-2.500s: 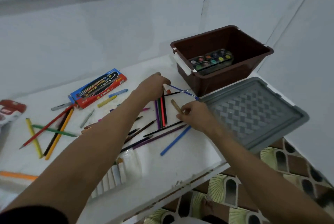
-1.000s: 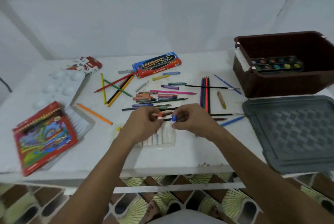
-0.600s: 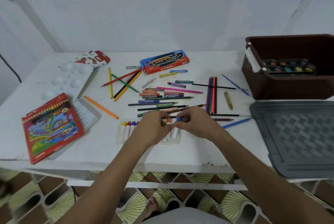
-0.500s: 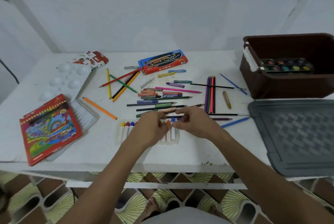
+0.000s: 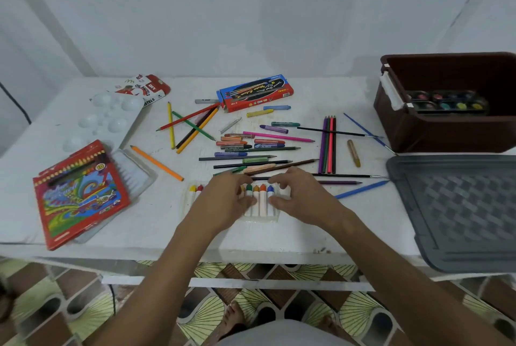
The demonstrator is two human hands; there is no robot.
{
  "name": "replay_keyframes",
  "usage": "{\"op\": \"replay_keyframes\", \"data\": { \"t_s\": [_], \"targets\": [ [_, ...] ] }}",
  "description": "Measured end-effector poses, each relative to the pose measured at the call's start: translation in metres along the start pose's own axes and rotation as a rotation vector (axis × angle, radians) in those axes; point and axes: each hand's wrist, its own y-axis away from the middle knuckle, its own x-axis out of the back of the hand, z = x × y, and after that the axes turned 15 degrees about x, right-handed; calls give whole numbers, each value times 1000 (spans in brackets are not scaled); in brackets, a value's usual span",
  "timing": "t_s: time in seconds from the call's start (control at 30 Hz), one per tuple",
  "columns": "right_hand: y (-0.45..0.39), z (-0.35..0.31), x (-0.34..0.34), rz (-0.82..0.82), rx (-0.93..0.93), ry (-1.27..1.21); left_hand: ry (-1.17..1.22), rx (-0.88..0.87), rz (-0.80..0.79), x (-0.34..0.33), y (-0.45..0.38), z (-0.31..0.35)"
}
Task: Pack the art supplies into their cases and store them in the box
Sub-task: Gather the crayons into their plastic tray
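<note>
Seating crayons in their clear tray (image 5: 259,218) at the counter's (image 5: 307,236) near edge: left hand (image 5: 223,200) rests curled over the tray's middle, right hand (image 5: 298,194) curled beside the blue crayon (image 5: 270,199), neither grip plainly clamped. Next, I judge, fetch a loose crayon; the brown box (image 5: 446,133) waits far right.

This looks like a home: a plain white-painted table (image 5: 83,234) stands against bare white walls (image 5: 251,24), over a floor of brown and yellow fan-patterned tiles (image 5: 307,273), where the person's bare feet (image 5: 231,320) show below the table's edge.
</note>
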Motion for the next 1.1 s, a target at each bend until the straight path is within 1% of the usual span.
{"op": "replay_keyframes", "data": {
  "t_s": [0.1,0.27,0.43,0.53,0.67,0.73,0.87,0.97,1.1],
  "targets": [
    [3,-1,-8,-42,14,-2,-20,-34,-5,-1,1,-8],
    [7,-2,-22,-36,65,27,-57,-109,34,-7,1,-15],
    [5,0,-23,-55,57,64,-165,-173,78,-10,0,-20],
    [5,-2,-23,-67,51,103,-219,-179,46,-7,-1,-22],
    [4,-4,-23,-48,102,118,-187,-159,-17,-4,-3,-24],
    [3,-3,-24,-68,150,153,-194,-155,-1,-5,-1,-24],
    [3,-2,-27,-53,147,204,-299,-148,84,-8,3,-19],
    [3,-2,-28,-29,140,148,-322,-150,101,-8,4,-16],
    [2,1,-25,-40,129,45,-218,-178,14,-3,-2,-20]
  ]
}}
